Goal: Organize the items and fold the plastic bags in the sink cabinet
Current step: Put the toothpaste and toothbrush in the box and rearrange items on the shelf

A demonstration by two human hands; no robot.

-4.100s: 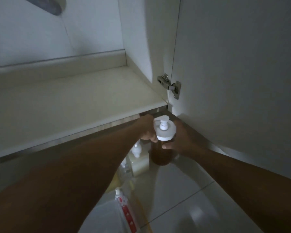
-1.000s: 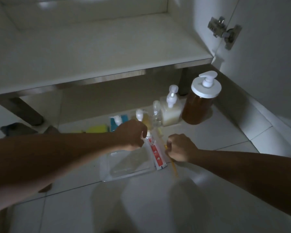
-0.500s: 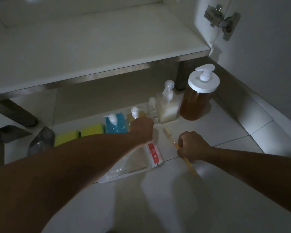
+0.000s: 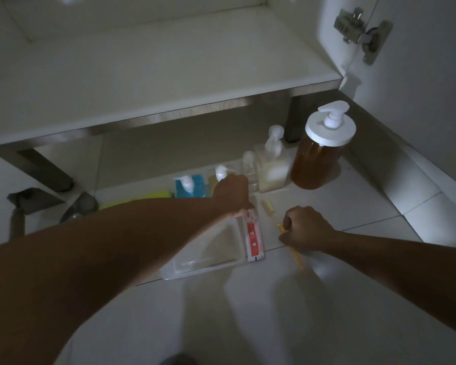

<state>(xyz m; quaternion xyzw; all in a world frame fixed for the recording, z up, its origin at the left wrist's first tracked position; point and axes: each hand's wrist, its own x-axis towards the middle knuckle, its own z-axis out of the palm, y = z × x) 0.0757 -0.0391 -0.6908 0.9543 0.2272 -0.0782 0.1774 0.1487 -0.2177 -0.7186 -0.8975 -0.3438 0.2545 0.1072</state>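
On the floor tiles, my left hand [image 4: 232,196] is closed over the far end of a red-and-white tube [image 4: 253,238], which lies along the right rim of a clear plastic tray [image 4: 208,255]. My arm hides the tray's left part. My right hand [image 4: 306,230] is shut on the thin handle of a yellow brush [image 4: 268,206]; its pale head points towards the bottles. The white cabinet shelf [image 4: 169,75] above the floor is bare.
Under the shelf stands a row: a large amber pump jar [image 4: 319,159], a cream pump bottle [image 4: 273,169], a small clear bottle [image 4: 249,164], a blue pump bottle [image 4: 188,187] and yellow sponges [image 4: 142,200]. Grey objects [image 4: 29,201] lie at left. The open door's hinge [image 4: 361,35] is top right.
Four seconds ago both hands held the amber jar; it now stands on the floor. Within the last second my hands closed on the tube and the brush, and the view tilted down.
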